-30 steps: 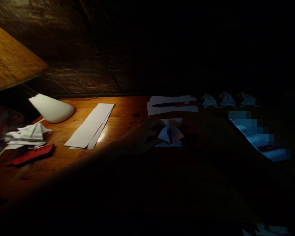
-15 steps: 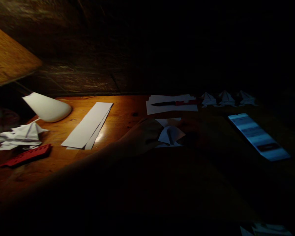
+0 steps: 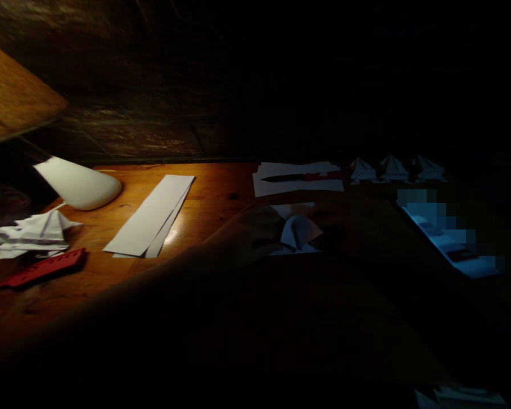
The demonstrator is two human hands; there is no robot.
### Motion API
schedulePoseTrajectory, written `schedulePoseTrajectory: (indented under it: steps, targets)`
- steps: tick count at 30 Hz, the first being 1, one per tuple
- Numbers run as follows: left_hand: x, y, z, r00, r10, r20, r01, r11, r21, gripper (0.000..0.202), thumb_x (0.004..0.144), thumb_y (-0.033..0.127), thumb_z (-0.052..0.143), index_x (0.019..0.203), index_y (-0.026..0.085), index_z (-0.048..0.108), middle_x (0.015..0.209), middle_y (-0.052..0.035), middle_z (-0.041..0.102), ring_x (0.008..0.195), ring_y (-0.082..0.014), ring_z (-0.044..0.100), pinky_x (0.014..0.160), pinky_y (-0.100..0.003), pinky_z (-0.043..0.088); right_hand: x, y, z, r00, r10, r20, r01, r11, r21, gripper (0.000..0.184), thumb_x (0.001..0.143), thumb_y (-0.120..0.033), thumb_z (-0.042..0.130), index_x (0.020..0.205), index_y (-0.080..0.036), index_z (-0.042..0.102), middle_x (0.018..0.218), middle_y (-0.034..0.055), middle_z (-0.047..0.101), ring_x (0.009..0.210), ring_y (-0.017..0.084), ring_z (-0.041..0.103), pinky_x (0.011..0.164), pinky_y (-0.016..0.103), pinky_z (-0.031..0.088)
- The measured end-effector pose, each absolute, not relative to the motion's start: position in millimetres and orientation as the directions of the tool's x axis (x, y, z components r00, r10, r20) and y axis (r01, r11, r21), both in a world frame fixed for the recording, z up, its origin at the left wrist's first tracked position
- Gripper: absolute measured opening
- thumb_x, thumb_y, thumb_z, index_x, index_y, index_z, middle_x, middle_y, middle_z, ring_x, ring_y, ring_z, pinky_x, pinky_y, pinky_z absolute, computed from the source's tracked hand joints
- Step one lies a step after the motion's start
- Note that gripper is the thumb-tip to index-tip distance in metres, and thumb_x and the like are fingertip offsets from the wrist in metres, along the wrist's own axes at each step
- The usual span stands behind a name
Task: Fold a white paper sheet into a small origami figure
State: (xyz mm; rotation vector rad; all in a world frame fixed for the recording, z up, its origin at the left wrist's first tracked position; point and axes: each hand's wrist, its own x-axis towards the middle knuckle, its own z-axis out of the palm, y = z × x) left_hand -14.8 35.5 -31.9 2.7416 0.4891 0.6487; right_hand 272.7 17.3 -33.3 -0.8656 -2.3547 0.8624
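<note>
A half-folded paper (image 3: 298,232) lies on the desk (image 3: 213,193) just in front of the person, mid-frame, with one flap standing up in a curve. The left hand (image 3: 250,236) lies against its left side with the fingers (image 3: 269,241) curled in, seemingly pinching that edge. The right hand (image 3: 338,227) sits at the paper's right side, so deep in shadow that I cannot tell whether it grips or only rests. The lamp (image 3: 79,184) lights the far-left desk, the strips (image 3: 151,216) and a red bar (image 3: 42,268), but little of that light reaches the paper. Behind the paper a knife (image 3: 302,177) lies on flat sheets (image 3: 298,184). Three finished folds (image 3: 392,168) stand to its right, and a phone (image 3: 449,241) glows nearby. To fold well here, I judge it best to pin the base flat with one hand, line the flap's edges up by touch, and crease outward from the middle.
</note>
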Motion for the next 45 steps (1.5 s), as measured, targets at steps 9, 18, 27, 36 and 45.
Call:
schedulePoseTrajectory:
  steps: [9,18,27,36,45]
  targets:
    - [-15.3,36.2,-32.2,0.863,0.388,0.323,0.274,-0.898,0.345,0.016,0.097,0.019,0.059,0.09,0.021,0.074,0.118,-0.0075,0.068,0.112,-0.0236,0.06,0.095,-0.042,0.053,271.4,14.7,-22.5,-0.707,0.693,0.143,0.36,0.526,-0.771,0.015,0.092,-0.022,0.07,0.102,-0.025,0.081,0.12,0.0066,0.068,0.108,0.023,0.068,0.092,0.038,0.055]
    - [-14.9,34.7,-31.0,0.85,0.378,0.368,0.25,-0.903,0.35,0.015,0.102,0.03,0.063,0.107,0.02,0.073,0.117,-0.009,0.071,0.115,-0.0233,0.062,0.1,-0.041,0.053,271.4,14.6,-24.1,-0.738,0.662,0.135,0.34,0.537,-0.772,0.016,0.091,-0.019,0.071,0.1,-0.026,0.082,0.126,0.0054,0.071,0.114,0.022,0.068,0.096,0.037,0.055]
    - [-15.4,35.8,-35.2,0.855,0.356,0.378,0.232,-0.913,0.334,0.018,0.104,0.028,0.057,0.104,0.025,0.075,0.12,-0.0066,0.07,0.117,-0.0231,0.061,0.1,-0.042,0.053,269.2,12.4,-19.0,-0.729,0.676,0.105,0.336,0.487,-0.806,0.025,0.091,-0.016,0.067,0.105,-0.03,0.082,0.126,0.0028,0.073,0.11,0.022,0.071,0.095,0.038,0.056]
    - [-15.5,34.2,-32.6,0.846,0.389,0.365,0.268,-0.902,0.339,0.014,0.102,0.029,0.063,0.105,0.021,0.074,0.113,-0.0076,0.072,0.111,-0.0222,0.063,0.096,-0.039,0.053,269.2,14.4,-18.5,-0.746,0.655,0.121,0.346,0.537,-0.77,0.019,0.092,-0.019,0.067,0.1,-0.026,0.082,0.128,0.0056,0.073,0.114,0.023,0.07,0.096,0.038,0.055]
    - [-12.8,32.9,-28.5,0.811,0.425,0.403,0.293,-0.89,0.348,0.012,0.098,0.034,0.07,0.103,0.023,0.072,0.091,-0.0024,0.068,0.093,-0.0194,0.064,0.081,-0.032,0.05,268.7,15.8,-20.0,-0.736,0.662,0.139,0.356,0.554,-0.753,0.016,0.091,-0.022,0.068,0.099,-0.026,0.081,0.121,0.0054,0.073,0.108,0.023,0.07,0.093,0.039,0.056]
